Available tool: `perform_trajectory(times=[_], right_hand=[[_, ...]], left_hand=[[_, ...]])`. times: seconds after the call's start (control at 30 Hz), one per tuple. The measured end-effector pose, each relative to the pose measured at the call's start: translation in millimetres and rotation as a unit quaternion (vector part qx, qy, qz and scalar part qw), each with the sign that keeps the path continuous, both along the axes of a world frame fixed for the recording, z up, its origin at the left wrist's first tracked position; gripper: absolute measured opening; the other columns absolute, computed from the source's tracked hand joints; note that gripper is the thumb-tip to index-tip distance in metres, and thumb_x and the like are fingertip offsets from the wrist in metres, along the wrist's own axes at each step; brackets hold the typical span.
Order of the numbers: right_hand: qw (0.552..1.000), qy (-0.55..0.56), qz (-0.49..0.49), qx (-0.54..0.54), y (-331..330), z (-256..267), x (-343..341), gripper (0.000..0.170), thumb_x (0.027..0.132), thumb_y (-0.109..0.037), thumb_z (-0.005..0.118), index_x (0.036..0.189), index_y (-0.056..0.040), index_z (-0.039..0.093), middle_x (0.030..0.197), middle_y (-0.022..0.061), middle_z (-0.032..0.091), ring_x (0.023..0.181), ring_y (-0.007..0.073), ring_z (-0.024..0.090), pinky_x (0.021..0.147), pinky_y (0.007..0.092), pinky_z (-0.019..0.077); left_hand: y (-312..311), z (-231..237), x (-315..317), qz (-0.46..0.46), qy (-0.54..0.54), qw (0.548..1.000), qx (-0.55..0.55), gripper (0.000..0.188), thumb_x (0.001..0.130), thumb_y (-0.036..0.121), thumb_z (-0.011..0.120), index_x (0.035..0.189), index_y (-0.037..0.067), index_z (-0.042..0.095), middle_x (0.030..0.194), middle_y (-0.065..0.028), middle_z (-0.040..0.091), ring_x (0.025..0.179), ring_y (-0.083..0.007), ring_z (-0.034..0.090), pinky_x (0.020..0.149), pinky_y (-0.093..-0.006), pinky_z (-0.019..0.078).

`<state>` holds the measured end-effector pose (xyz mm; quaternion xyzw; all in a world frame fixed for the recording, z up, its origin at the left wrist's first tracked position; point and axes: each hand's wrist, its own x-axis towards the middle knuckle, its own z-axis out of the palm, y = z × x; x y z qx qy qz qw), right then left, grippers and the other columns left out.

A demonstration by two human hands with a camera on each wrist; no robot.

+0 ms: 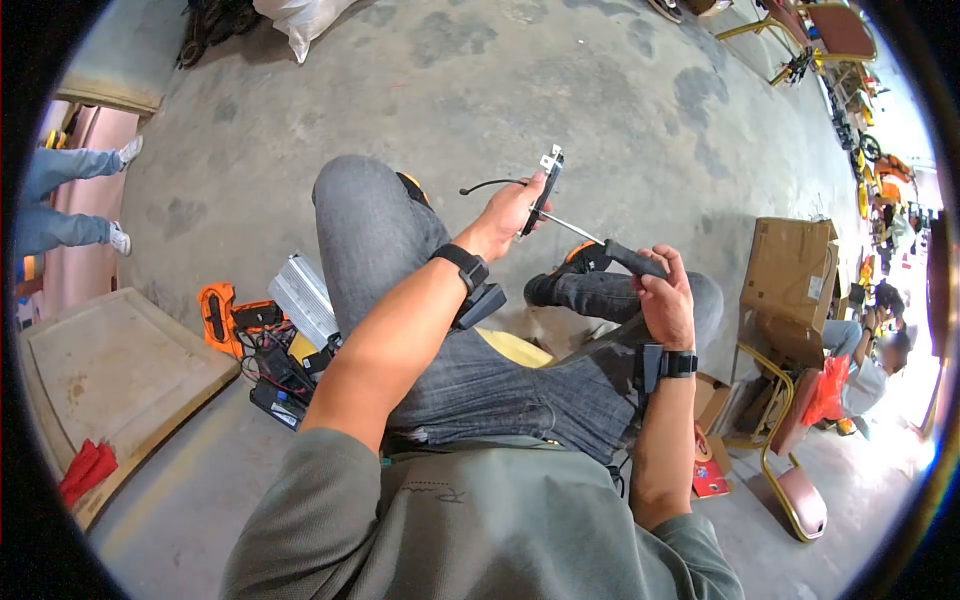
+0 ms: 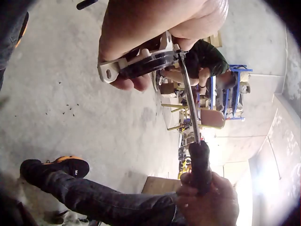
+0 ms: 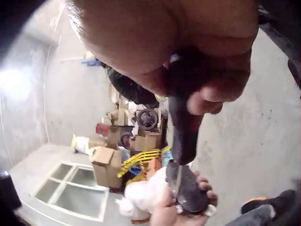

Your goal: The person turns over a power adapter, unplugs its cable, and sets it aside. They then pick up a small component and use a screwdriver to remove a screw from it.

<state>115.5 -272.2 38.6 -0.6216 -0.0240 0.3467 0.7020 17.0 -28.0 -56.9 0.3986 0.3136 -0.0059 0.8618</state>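
In the head view my left hand (image 1: 507,217) holds a small black part with metal bracket tabs (image 1: 544,192) out over the floor, and a thin black cable (image 1: 487,186) sticks out beside the fingers. The left wrist view shows a slotted metal tab at one end of the black part (image 2: 148,65). My right hand (image 1: 666,302) grips the dark handle of a screwdriver (image 1: 632,259). The shaft (image 2: 190,101) runs up to the far end of the part, its tip right at the metal there. In the right wrist view the handle (image 3: 184,127) points toward the part.
At the left lie a silver finned box (image 1: 303,298), an orange-and-black device (image 1: 218,315) and tangled wires. A low board (image 1: 120,350) stands beyond them. At the right are a cardboard box (image 1: 788,285) and a tipped chair (image 1: 795,500). Other people are nearby.
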Motion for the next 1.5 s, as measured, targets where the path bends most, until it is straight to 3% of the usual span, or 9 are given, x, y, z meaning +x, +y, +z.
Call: perform_trajectory(times=[0.2, 0.3, 0.4, 0.67, 0.73, 0.93, 1.27, 1.43, 1.5], right_hand=[[0.984, 0.060, 0.098, -0.137, -8.0, 1.6, 5.2, 0.031, 0.102, -0.026, 0.045, 0.122, -0.0031, 0.052, 0.093, 0.0089, 0.062, 0.062, 0.0145, 0.054, 0.061, 0.0272, 0.0467], [0.992, 0.032, 0.037, -0.116, -3.8, -1.2, 2.4, 0.028, 0.099, -0.019, 0.050, 0.122, -0.0036, 0.051, 0.103, 0.0111, 0.060, 0.081, 0.0146, 0.056, 0.067, 0.0276, 0.0477], [0.999, 0.011, 0.046, -0.001, -6.7, -4.4, 5.5, 0.027, 0.097, -0.014, 0.051, 0.123, -0.0050, 0.049, 0.099, 0.0075, 0.062, 0.082, 0.0131, 0.056, 0.066, 0.0261, 0.0461], [0.985, 0.116, 0.119, -0.056, -13.9, -3.6, 13.2, 0.029, 0.092, -0.004, 0.053, 0.121, -0.0038, 0.052, 0.102, 0.0075, 0.062, 0.084, 0.0142, 0.057, 0.072, 0.0249, 0.0452], [0.997, 0.059, 0.024, -0.049, -7.4, -3.0, 6.3, 0.024, 0.093, -0.008, 0.052, 0.116, -0.0031, 0.055, 0.108, 0.0109, 0.061, 0.080, 0.0159, 0.057, 0.071, 0.0276, 0.0471], [0.998, 0.058, 0.028, 0.006, -10.7, -2.4, 10.1, 0.029, 0.085, 0.003, 0.052, 0.113, -0.0023, 0.055, 0.110, 0.0085, 0.060, 0.087, 0.0134, 0.056, 0.075, 0.0255, 0.0433], [0.995, 0.098, 0.016, 0.032, -18.5, -4.0, 13.7, 0.026, 0.085, 0.000, 0.053, 0.111, -0.0026, 0.055, 0.112, 0.0115, 0.061, 0.097, 0.0194, 0.059, 0.081, 0.0288, 0.0449], [0.987, 0.139, -0.062, 0.060, -27.3, -12.2, 19.1, 0.030, 0.086, -0.007, 0.058, 0.116, -0.0014, 0.054, 0.108, 0.0119, 0.061, 0.098, 0.0209, 0.059, 0.082, 0.0321, 0.0485], [0.990, 0.126, 0.006, 0.056, -18.4, 6.7, 14.2, 0.036, 0.085, -0.010, 0.061, 0.119, -0.0006, 0.053, 0.106, 0.0117, 0.061, 0.097, 0.0213, 0.060, 0.082, 0.0331, 0.0492]], left_hand=[[0.4, 2.1, -1.3, -0.013, 0.004, 1.000, 0.014, 0.041, 0.096, 0.050, 0.052, 0.099, 0.009, 0.061, 0.090, -0.0049, 0.065, 0.081, -0.0121, 0.060, 0.067, -0.0266, 0.0499], [0.8, 1.8, -2.4, -0.010, 0.012, 1.000, 0.015, 0.041, 0.096, 0.049, 0.052, 0.099, 0.009, 0.062, 0.089, -0.0049, 0.065, 0.080, -0.0121, 0.060, 0.066, -0.0266, 0.0502], [1.1, 1.6, -1.2, -0.002, -0.003, 1.000, 0.002, 0.041, 0.096, 0.050, 0.053, 0.099, 0.009, 0.062, 0.089, -0.0050, 0.065, 0.080, -0.0120, 0.060, 0.066, -0.0265, 0.0504], [1.9, 5.2, -2.1, 0.001, 0.017, 1.000, -0.004, 0.041, 0.095, 0.049, 0.053, 0.097, 0.009, 0.061, 0.088, -0.0046, 0.064, 0.077, -0.0120, 0.060, 0.065, -0.0266, 0.0510], [1.9, 3.2, -2.0, -0.004, 0.015, 1.000, -0.006, 0.040, 0.095, 0.048, 0.054, 0.098, 0.009, 0.061, 0.088, -0.0045, 0.064, 0.077, -0.0120, 0.060, 0.064, -0.0267, 0.0511], [-0.9, 2.6, 0.5, 0.005, 0.002, 1.000, -0.021, 0.040, 0.095, 0.048, 0.054, 0.100, 0.008, 0.060, 0.087, -0.0053, 0.064, 0.077, -0.0128, 0.060, 0.063, -0.0274, 0.0515], [-1.2, 5.9, 0.7, 0.022, 0.014, 0.999, -0.025, 0.044, 0.096, 0.048, 0.052, 0.097, 0.005, 0.059, 0.089, -0.0076, 0.064, 0.077, -0.0160, 0.063, 0.063, -0.0294, 0.0527], [-0.2, 2.9, 1.6, 0.032, 0.019, 0.998, -0.050, 0.044, 0.097, 0.047, 0.051, 0.098, 0.004, 0.058, 0.089, -0.0087, 0.064, 0.077, -0.0168, 0.064, 0.063, -0.0302, 0.0533], [-0.2, 3.0, 2.3, 0.035, 0.023, 0.997, -0.060, 0.043, 0.097, 0.046, 0.051, 0.098, 0.004, 0.058, 0.089, -0.0089, 0.065, 0.077, -0.0169, 0.064, 0.064, -0.0305, 0.0536]])
